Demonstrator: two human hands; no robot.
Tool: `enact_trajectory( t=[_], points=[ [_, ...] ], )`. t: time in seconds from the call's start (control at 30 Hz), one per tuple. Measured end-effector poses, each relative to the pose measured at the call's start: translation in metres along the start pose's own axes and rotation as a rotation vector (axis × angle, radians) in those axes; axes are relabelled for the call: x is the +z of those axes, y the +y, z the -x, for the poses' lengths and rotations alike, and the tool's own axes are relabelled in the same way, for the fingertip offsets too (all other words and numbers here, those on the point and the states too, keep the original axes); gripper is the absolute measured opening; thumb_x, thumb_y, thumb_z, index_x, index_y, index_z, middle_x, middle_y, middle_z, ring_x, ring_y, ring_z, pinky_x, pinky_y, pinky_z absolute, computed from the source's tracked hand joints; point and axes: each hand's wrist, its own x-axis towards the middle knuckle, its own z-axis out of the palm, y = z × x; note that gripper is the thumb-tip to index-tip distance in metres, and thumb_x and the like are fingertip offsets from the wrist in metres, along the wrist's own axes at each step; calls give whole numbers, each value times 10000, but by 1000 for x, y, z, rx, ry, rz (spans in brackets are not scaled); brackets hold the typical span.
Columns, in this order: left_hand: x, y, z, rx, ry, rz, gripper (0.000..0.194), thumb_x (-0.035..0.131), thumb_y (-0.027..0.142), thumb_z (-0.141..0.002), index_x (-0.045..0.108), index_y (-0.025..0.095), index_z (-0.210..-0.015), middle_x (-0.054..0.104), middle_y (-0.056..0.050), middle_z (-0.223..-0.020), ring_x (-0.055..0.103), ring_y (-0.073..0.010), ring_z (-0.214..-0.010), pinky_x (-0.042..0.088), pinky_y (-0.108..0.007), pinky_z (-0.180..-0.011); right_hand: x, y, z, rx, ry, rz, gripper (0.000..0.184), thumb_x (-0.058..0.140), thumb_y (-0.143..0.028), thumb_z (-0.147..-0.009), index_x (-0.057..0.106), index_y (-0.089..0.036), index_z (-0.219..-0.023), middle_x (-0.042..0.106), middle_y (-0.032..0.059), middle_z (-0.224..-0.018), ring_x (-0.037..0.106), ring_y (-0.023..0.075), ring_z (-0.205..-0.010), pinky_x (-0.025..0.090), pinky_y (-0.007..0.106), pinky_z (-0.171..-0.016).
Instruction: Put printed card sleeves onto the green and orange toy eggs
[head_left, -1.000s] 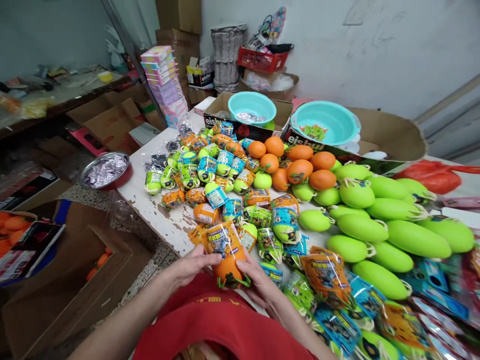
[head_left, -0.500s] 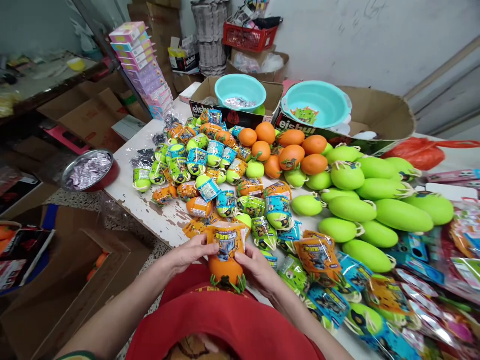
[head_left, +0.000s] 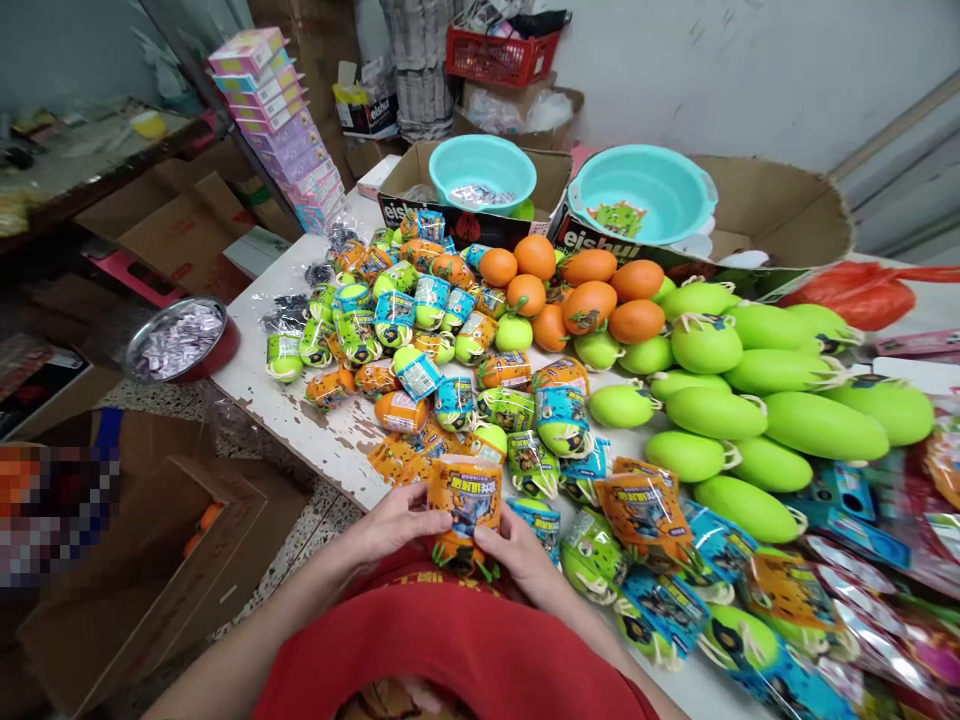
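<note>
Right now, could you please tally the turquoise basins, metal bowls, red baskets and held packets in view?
Turquoise basins: 2
Metal bowl: 1
Red basket: 1
Orange packet, held between left hand and right hand: 1
Total: 5

Has a red crate [head_left: 501, 60] above an open cardboard box [head_left: 571, 112] near the wall [head_left: 690, 80], shows a stack of pink and purple boxes [head_left: 281, 135] beside a metal pole [head_left: 187, 85], and includes a yellow bowl [head_left: 148, 125] on the side table [head_left: 105, 160] at far left
</note>
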Motion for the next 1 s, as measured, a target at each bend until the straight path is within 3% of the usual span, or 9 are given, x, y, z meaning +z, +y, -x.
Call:
enact_trajectory(
  t=[0.17,0.43,0.67,0.73,0.8,0.87,0.93,1.0],
  points=[
    [-2,-8,1,16,-37,-6,577,719,397,-693,562,182,-1204,631,-91,-1153,578,-279,-1030,421,-408,-933,-2,5,0,29,-3,4,647,781,-402,-632,525,-190,-1187,630,107,-1157,571,297,-1084,392,476,-978],
    [-10,-13,-12,34,-83,31,503,670,403,-741,583,171,-1179,643,-93,-1134,586,-279,-1019,428,-406,-922,-16,24,-14,6,26,-45,529,785,-379,-611,609,-169,-1065,684,99,-1021,616,304,-1004,434,445,-921],
    [-19,-12,-31,18,-102,-62,527,654,443,-743,587,160,-1183,651,-100,-1122,589,-270,-1035,451,-374,-894,-11,9,-21,43,47,-75,521,777,-390,-610,637,-174,-1062,692,95,-1013,633,303,-965,437,448,-909],
    [-37,-15,-42,-9,19,-142,554,601,481,-767,558,164,-1220,657,-110,-1104,615,-261,-975,493,-358,-801,-15,-9,-32,44,146,-11,522,780,-386,-605,639,-169,-1058,689,100,-1036,630,301,-975,438,446,-914],
    [-66,-23,-54,-22,282,-379,499,516,482,-815,561,181,-1210,682,-99,-1027,639,-244,-886,509,-331,-691,-24,-33,-56,22,305,91,516,786,-378,-596,642,-165,-1043,689,103,-1047,632,285,-969,442,429,-917],
    [-100,-38,-66,34,616,-784,343,454,401,-853,651,197,-1047,695,-67,-925,636,-216,-826,493,-319,-719,-37,-57,-92,-27,435,221,498,785,-377,-591,650,-156,-1016,693,106,-1036,640,268,-947,456,404,-903],
    [-129,-56,-76,33,762,-924,259,451,297,-851,676,191,-922,674,-74,-930,605,-222,-892,450,-350,-833,-49,-77,-134,-89,499,362,481,759,-411,-605,660,-136,-987,702,115,-998,653,264,-897,490,393,-840],
    [-145,-73,-86,33,810,-978,196,515,275,-817,667,195,-911,645,-74,-961,565,-233,-962,410,-362,-897,-57,-90,-175,-123,526,484,487,749,-429,-603,662,-126,-975,705,116,-968,660,256,-843,512,376,-772]
  ],
)
